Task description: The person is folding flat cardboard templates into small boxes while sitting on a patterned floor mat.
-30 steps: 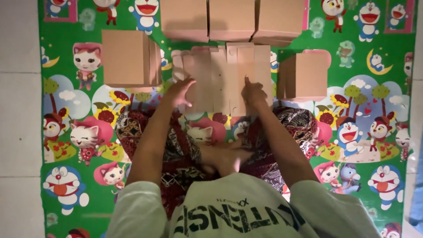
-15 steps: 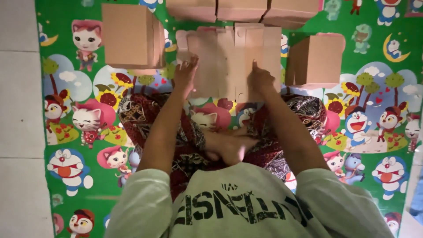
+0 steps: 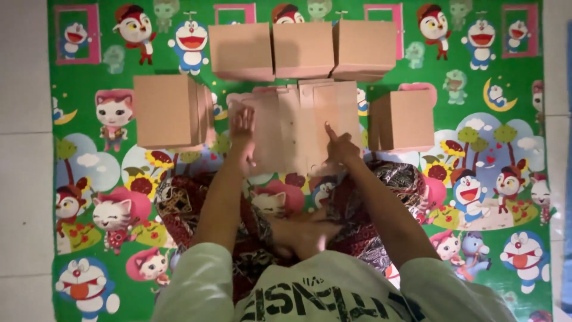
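- A white tiled floor (image 3: 24, 149) runs down the far left edge, at nine o'clock of the scene, beside a green cartoon-printed play mat (image 3: 89, 250) that covers nearly everything else.
- On the mat at about ten o'clock from the hands stands a folded brown cardboard box (image 3: 164, 111), well apart from the left hand.
- The left hand (image 3: 242, 128) lies flat, fingers stretched and together toward twelve o'clock, pressing on the left edge of a flat, unfolded cardboard sheet (image 3: 298, 128); it grasps nothing, only rests on the board.
- The flat cardboard sheet sits in the centre of the mat, straight ahead of the person at twelve o'clock, between the two hands and just below a row of boxes.
- That row of three assembled cardboard boxes (image 3: 302, 49) stands side by side at twelve o'clock, its near edge touching or overlapping the top of the sheet.
- The right hand (image 3: 339, 148) rests on the sheet's lower right part, forefinger pointing toward eleven o'clock, other fingers curled loosely; whether it pinches the edge I cannot tell.
- At two o'clock from the right hand stands another cardboard box (image 3: 405, 121), just beside the sheet.
- At six o'clock are the person's patterned dark-red trousers (image 3: 196, 209) and white printed shirt (image 3: 333, 298).
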